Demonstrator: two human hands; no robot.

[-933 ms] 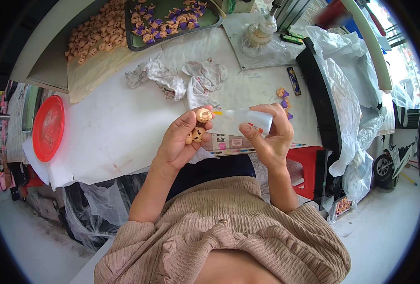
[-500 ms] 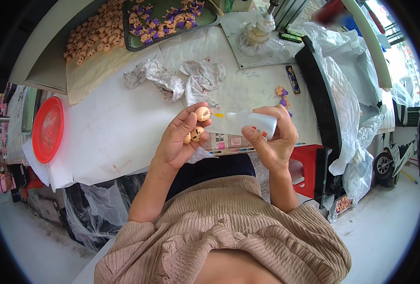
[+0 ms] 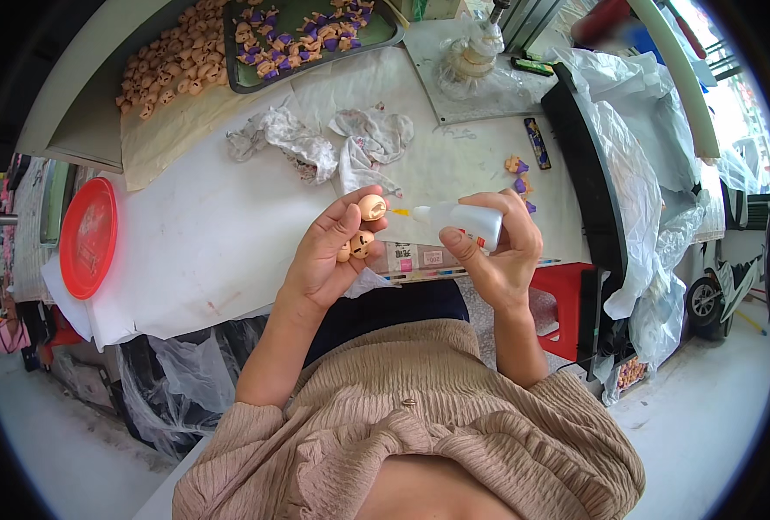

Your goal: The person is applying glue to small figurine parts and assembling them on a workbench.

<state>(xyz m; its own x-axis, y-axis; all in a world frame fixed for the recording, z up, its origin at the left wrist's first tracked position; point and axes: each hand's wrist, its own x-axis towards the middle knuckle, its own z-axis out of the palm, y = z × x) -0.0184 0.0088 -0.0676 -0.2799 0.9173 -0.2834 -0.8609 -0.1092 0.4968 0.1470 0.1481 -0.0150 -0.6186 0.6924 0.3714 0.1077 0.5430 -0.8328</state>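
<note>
On the head feed I note the left hand point(image 3: 320, 251) above the near part of the surface point(image 3: 185, 247), fingers curled, pinching a doll head point(image 3: 373, 207); other small heads point(image 3: 362, 245) sit just below it, against the fingers. Right hand point(image 3: 504, 251): thumb and fingers pinching a white squeeze bottle point(image 3: 476, 224), tilted nearly level, yellow nozzle point(image 3: 400, 211) toward the doll head. I cannot tell whether its needle touches. Crumpled rags point(image 3: 303, 143) lie beyond.
</note>
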